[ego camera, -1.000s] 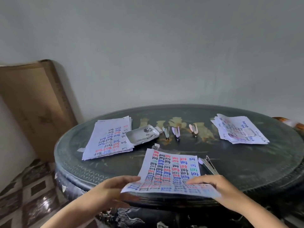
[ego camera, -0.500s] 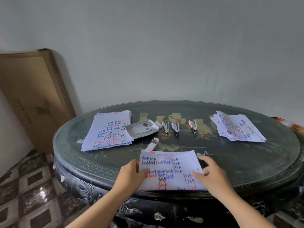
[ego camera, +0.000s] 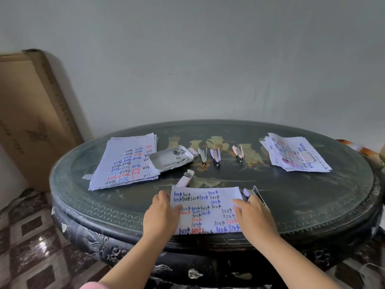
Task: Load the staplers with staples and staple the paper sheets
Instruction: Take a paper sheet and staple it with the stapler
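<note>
The table (ego camera: pixel 312 195) has a dark glossy top, like lacquer under glass, and its side is carved dark wood. The paper sheets (ego camera: pixel 208 205) are thin matt paper, and the tray (ego camera: pixel 164 163) is smooth white plastic. The staplers (ego camera: pixel 216 156) are pastel plastic with shiny metal, the cardboard box (ego camera: pixel 31 122) is matt brown, and the floor (ego camera: pixel 31 236) tiles look polished.

The paper sheets (ego camera: pixel 208 207), turned over, now lie flat.

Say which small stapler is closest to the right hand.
The open lilac-and-metal stapler beside the right edge of the handwritten paper sheet, at the fingertips of the right hand. The pale blue stapler, other lilac stapler and pink stapler sit in a row farther back.
</note>
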{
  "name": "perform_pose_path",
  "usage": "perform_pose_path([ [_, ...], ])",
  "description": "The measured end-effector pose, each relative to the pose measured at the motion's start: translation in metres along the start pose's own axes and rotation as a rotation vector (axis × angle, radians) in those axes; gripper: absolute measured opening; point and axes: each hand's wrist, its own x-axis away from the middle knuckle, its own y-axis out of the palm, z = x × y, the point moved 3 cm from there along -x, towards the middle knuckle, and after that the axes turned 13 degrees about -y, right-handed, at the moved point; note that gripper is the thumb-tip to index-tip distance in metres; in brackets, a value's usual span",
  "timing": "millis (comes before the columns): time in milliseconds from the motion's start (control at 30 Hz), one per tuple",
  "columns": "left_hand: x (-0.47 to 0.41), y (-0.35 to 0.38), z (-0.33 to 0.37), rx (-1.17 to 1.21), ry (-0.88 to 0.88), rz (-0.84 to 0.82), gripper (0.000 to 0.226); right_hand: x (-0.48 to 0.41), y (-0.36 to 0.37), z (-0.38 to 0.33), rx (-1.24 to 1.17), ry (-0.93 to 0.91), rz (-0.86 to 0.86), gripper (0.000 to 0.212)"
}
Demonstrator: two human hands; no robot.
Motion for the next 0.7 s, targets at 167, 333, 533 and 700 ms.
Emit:
perform_pose_path([
  [167,-0.001,0.002,0.003,-0.035,0.008,0.049,0.040,-0.005,0.011,0.005,0.086,-0.021,0.016,0.028],
  [333,0.001,0.004,0.004,-0.124,0.070,0.111,0.042,-0.005,0.017,0.007,0.173,-0.001,-0.034,0.024],
  [533,-0.001,0.010,0.002,-0.229,0.182,0.183,0.039,0.000,0.014,0.004,0.227,0.022,-0.020,0.033],
  [700,0.001,0.009,0.005,-0.307,0.263,0.238,0.028,0.000,0.016,0.003,0.247,-0.001,-0.019,0.032],
])
